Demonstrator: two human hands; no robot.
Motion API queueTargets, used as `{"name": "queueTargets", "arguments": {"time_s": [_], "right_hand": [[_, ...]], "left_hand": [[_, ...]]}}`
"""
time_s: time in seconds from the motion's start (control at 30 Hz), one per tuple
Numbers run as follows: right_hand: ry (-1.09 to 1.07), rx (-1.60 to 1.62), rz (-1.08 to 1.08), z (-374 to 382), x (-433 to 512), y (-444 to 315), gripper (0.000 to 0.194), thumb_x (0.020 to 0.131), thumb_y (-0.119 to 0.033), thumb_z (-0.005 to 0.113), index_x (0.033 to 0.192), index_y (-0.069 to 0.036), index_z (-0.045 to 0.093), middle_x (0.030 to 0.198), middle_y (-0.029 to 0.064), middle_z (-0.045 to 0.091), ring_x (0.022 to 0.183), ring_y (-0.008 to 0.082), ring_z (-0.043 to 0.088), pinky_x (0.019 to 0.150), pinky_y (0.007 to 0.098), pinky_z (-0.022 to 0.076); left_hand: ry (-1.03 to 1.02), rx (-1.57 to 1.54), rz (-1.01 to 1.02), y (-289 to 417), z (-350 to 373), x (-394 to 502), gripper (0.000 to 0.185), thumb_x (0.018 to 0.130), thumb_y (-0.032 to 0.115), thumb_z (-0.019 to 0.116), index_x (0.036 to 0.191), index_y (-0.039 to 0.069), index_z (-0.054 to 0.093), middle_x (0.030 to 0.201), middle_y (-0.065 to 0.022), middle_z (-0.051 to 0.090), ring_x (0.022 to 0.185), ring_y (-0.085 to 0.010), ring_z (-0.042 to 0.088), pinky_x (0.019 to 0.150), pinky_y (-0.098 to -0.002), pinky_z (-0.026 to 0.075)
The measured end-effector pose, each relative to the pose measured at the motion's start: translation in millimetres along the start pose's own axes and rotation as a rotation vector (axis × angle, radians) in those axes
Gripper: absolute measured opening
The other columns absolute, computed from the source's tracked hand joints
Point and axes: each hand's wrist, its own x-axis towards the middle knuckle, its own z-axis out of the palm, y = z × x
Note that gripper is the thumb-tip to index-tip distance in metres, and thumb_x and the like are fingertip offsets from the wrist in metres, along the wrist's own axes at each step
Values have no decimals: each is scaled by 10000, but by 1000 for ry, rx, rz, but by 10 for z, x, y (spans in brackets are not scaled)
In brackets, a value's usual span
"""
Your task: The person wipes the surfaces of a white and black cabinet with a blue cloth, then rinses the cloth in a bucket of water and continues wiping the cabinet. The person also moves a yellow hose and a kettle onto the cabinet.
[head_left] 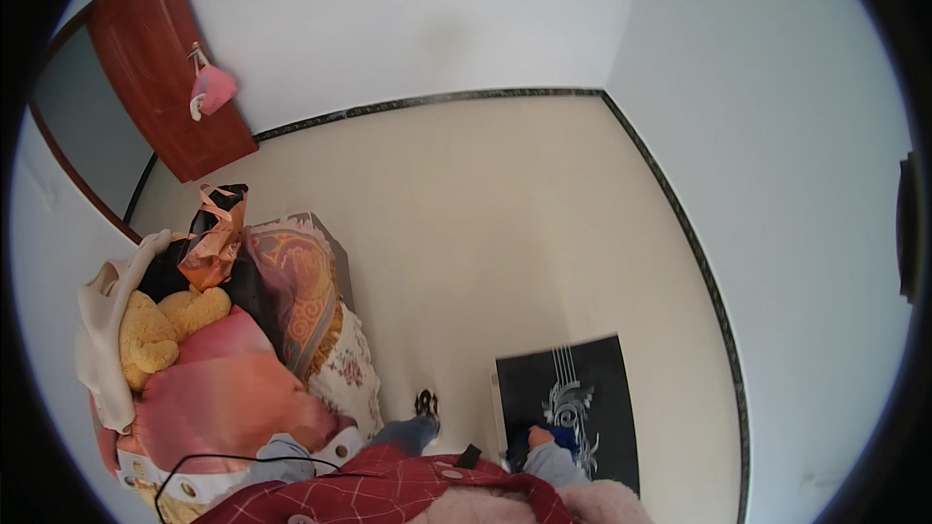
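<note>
My right hand [539, 437] is at the near left part of a low black table [601, 400] with a silver floral pattern on its top. Its fingers look closed on a dark blue cloth [566, 441], which shows on both sides of the hand. My left hand [312, 438] is low over the sofa at the left, beside a pink and orange eyelet curtain [218, 400] with a white band and metal rings. The hand blends with the fabric, so its fingers and any grip are unclear.
On the sofa are a yellow plush toy [156, 331], a cream garment [109, 335], an orange paper bag [218, 240] and a fringed patterned cover [298, 284]. My shoe [427, 403] is on the beige floor [466, 233] between sofa and table. A red-brown door [149, 51] stands open, a pink bag [214, 89] on its handle.
</note>
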Motion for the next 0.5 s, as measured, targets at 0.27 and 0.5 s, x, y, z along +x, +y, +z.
{"name": "queueTargets", "arguments": {"time_s": [0.27, 0.5], "right_hand": [[332, 570, -361, -788, 1288, -1640, 258, 869, -228, 522, 944, -74, 714, 1015, 131, 694, 957, 313, 653, 853, 431, 510], [127, 1401, -201, -1720, 1849, -2192, 267, 833, -216, 535, 738, 22, 612, 712, 71, 594, 687, 182, 537, 657, 372, 459]], "left_hand": [[250, -103, 64, -55, -1846, 882, 356, 826, 361, 605, 1015, 79, 711, 851, -114, 701, 738, -282, 675, 691, -404, 532], [175, -177, 4, 328, -2492, 1810, 328, 805, 309, 582, 952, 49, 718, 917, -178, 696, 864, -329, 663, 779, -425, 511]]}}
